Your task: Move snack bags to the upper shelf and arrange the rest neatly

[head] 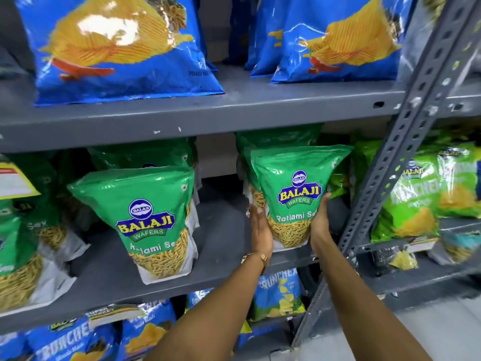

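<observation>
Two forearms ran off the bottom edge. The left hand (pixel 260 229) and right hand (pixel 319 222) clasped a green Ratlami Sev bag (pixel 294 196) upright on the middle shelf (pixel 221 230) (fingers mostly hidden, probably curled behind).

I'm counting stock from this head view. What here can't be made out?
- Bags behind the held green Ratlami Sev bag: hidden by it, count unclear.
- Its name's last letters: covered by the right hand.
- Left hand fingers: behind the bag's edge.
- Blue wafer bags on the upper shelf: tops cut off by the frame.
- Yellow label: blurred, cropped.
</observation>
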